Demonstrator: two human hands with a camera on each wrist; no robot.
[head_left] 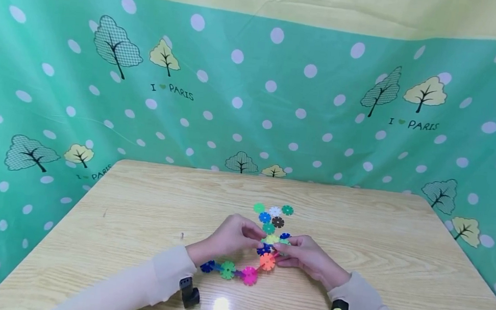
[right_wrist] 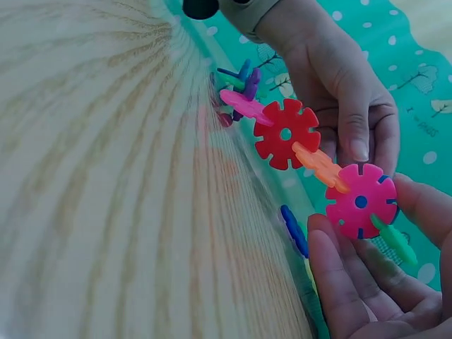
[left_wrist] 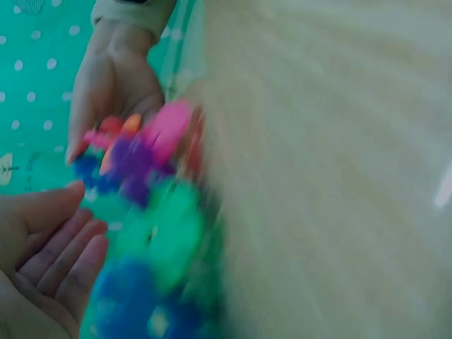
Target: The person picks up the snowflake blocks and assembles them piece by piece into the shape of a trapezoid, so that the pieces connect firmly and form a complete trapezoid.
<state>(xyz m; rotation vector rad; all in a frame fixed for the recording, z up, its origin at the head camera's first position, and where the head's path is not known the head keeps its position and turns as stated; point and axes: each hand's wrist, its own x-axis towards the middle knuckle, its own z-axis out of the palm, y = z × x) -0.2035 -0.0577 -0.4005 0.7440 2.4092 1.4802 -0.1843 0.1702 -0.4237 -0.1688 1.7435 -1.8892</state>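
Both hands meet over a curved chain of slotted plastic interlocking discs [head_left: 249, 276]. In the head view the left hand [head_left: 231, 236] pinches around a dark blue disc [head_left: 264, 250] at the chain's upper end. From the other side, the right hand [head_left: 308, 259] grips the same end with thumb and fingers. The right wrist view shows a pink disc [right_wrist: 346, 212] between the right fingers, with a green disc [right_wrist: 395, 241] slotted into it. Orange [right_wrist: 321, 168] and red [right_wrist: 272, 150] discs follow along the chain. The left wrist view is blurred; a green disc [left_wrist: 176, 226] hangs nearby.
Loose discs lie flat beyond the hands, among them a white [head_left: 274, 211], a blue [head_left: 264, 217] and a brown one [head_left: 278, 222]. The wooden table [head_left: 130, 282] ends at a green dotted cloth [head_left: 217, 98]. A tiny object [head_left: 182, 236] lies left of the hands.
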